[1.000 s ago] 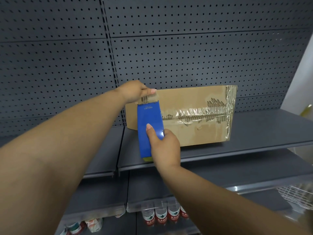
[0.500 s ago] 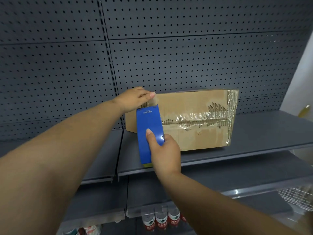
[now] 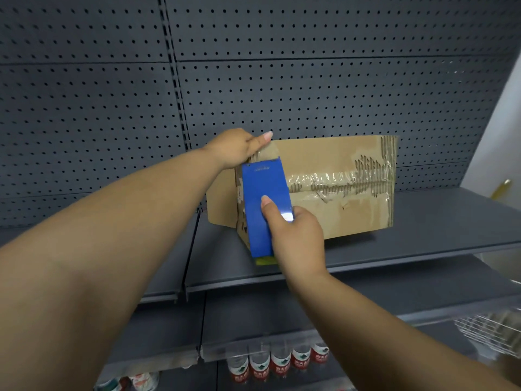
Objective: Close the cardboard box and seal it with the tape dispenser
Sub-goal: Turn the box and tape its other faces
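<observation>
Cardboard box [image 3: 338, 198] sits on the grey metal shelf [image 3: 423, 241], tipped so that its taped face looks toward me, its back near the perforated back panel [image 3: 282, 80]. Clear tape [image 3: 332, 180] runs across the middle seam of that face, wrinkled, with torn patches of exposed corrugation along it and down the right edge. A loose flap projects to the left at the lower left corner.

My left hand [image 3: 236, 148] rests on the upper left corner of the box, thumb stretched along the top edge and pressing a strip of tape there; the other fingers are behind the corner and I cannot tell how they lie.

My right hand [image 3: 296, 235] grips the blue tape dispenser [image 3: 265, 204], fingers wrapped round its lower body and the forefinger laid straight up its blue face. The dispenser stands upright against the left end of the taped face, its top edge just below my left thumb. A yellow-green part shows at its bottom end.

Bottles with red labels [image 3: 279, 362] stand in a row on a lower shelf. A white wire basket [image 3: 487, 331] shows blurred at the lower right.
</observation>
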